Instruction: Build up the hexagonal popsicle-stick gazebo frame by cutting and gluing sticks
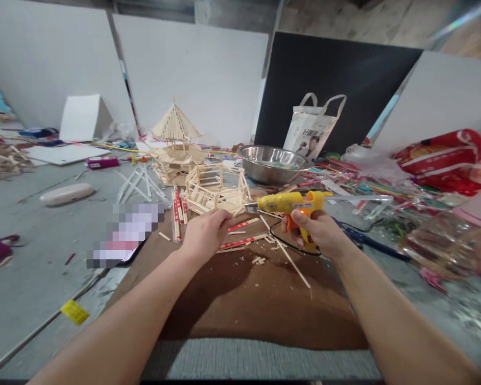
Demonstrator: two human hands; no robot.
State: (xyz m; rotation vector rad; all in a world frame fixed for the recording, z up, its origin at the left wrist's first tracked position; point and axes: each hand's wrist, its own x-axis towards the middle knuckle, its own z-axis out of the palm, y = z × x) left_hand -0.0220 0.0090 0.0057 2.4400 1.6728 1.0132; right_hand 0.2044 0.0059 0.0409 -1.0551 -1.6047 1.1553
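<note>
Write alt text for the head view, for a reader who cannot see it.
A person's right hand holds a yellow glue gun, its nozzle aimed at a low stick frame that the left hand touches at its near edge, over a brown mat. Behind stand a stick pavilion and a steel bowl.

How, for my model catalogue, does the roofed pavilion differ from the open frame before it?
The roofed pavilion carries a pointed roof; the open frame has none. The pavilion stands taller; the frame sits low. The pavilion is farther back, untouched; the frame has the left hand at its edge and the glue gun in the right hand aimed at it. Both are built of pale sticks.
</note>
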